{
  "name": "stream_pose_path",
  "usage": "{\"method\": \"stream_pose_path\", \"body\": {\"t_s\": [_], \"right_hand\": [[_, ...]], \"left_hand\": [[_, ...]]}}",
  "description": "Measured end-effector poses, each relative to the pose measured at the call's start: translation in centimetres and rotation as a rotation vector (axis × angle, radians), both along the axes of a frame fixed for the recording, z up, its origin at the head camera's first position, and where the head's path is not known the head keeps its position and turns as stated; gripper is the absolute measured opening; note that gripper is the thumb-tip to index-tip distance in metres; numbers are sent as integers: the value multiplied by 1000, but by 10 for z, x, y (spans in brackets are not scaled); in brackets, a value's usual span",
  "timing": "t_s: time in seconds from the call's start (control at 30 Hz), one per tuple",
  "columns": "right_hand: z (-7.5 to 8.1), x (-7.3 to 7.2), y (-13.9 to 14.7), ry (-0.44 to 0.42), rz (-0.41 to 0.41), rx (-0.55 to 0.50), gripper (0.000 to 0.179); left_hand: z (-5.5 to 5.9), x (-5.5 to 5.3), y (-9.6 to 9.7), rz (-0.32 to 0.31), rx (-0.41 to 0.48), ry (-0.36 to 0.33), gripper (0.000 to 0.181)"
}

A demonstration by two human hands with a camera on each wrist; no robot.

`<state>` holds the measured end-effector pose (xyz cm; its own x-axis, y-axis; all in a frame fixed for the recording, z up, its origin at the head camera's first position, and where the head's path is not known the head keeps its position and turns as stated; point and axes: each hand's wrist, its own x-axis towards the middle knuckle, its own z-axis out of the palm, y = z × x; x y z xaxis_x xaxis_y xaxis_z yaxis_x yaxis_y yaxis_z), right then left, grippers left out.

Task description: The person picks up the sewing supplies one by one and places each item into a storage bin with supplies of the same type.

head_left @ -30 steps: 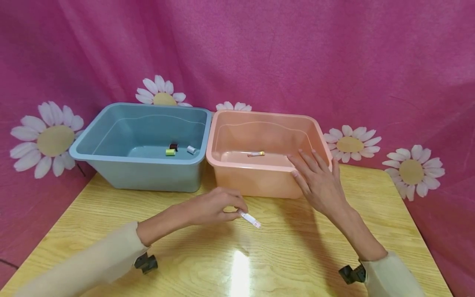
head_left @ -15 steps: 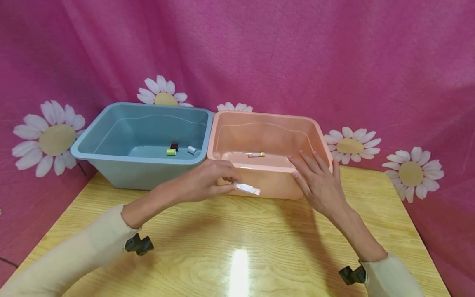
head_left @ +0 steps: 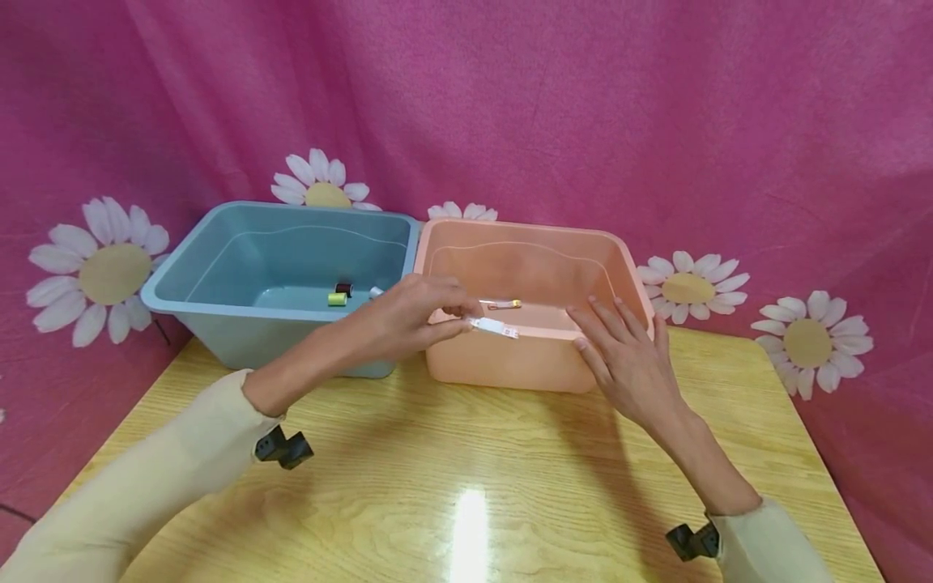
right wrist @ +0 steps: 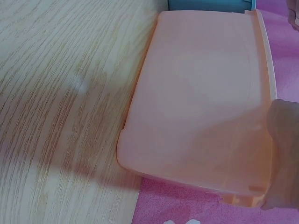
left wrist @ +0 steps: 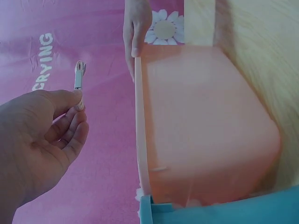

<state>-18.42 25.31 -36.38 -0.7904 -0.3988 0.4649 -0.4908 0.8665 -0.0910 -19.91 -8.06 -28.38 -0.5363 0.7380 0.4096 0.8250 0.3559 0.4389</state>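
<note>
My left hand [head_left: 415, 317] pinches one end of a small folded strip with a white band [head_left: 495, 327] between thumb and fingertips. The strip has reddish marks at its far end and overlaps the front rim of the peach bin [head_left: 503, 356] in the head view. In the left wrist view, the folded strip [left wrist: 78, 80] shows a looped end and stands out from the thumb beside the bin's rim. My right hand [head_left: 630, 364] rests on the bin's front right rim, fingers straight and spread. Inside this bin lies a similar small bundle with a yellow end [head_left: 504, 304].
A blue-grey bin [head_left: 270, 340] stands against the peach bin's left side. It holds a yellow-green thread spool [head_left: 337, 300], a dark spool [head_left: 344, 288] and a white spool [head_left: 375, 292], partly covered by my left hand. A pink flowered cloth [head_left: 510, 121] hangs behind the wooden table [head_left: 379, 494].
My left hand has risen from over the table to the peach bin's front rim, carrying the folded strip forward. The right hand stays on the rim.
</note>
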Motion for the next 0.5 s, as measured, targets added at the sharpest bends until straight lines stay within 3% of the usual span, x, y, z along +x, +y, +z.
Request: {"method": "stream_pose_path", "body": {"t_s": [0.2, 0.5], "right_hand": [[0, 0, 0, -1, 1, -7, 45], [-1, 0, 1, -1, 10, -9, 45]], "left_hand": [[6, -11, 7, 64, -11, -46, 17], [10, -29, 20, 104, 4, -116, 14]]}}
